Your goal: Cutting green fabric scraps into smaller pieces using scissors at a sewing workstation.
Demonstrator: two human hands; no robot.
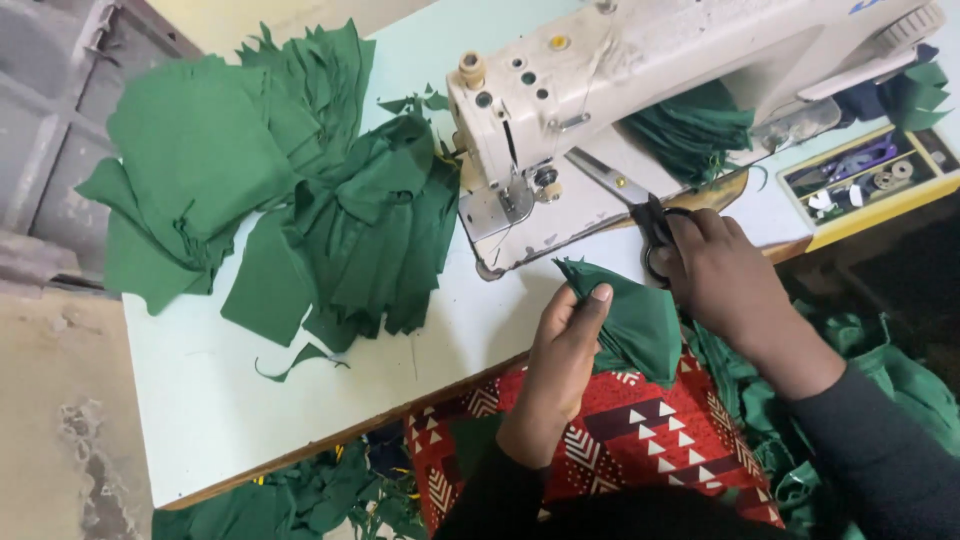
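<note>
Red patterned cloth (640,430) covers my lap, just below both wrists, and more green fabric (900,400) hangs off my knees to the right of my right forearm. With my left hand (565,345) I hold a folded green fabric piece (635,320): the thumb lies on top of it and the other fingers are under it, so the fingers are clamped on the cloth at its left corner, near the table edge (330,440). My right hand (715,275) is closed on the black scissors (640,205); my fingers are through the handles, and the blades point up and to the left from my knuckles, toward the bed of the white sewing machine (600,90). Whether the blades are open or together I cannot tell well; they look almost together. The green piece sits between my two hands, touching both. I judge that I am at the trimming step, one piece at a time. Beyond my left fingertips, well apart, a big heap of green pieces (300,200) lies on the pale table, and some small green scraps (300,360) lie nearer. For the next move, I think the blades must turn down to the edge of the piece while my left thumb keeps the cloth tight and stays away from the cutting line.
</note>
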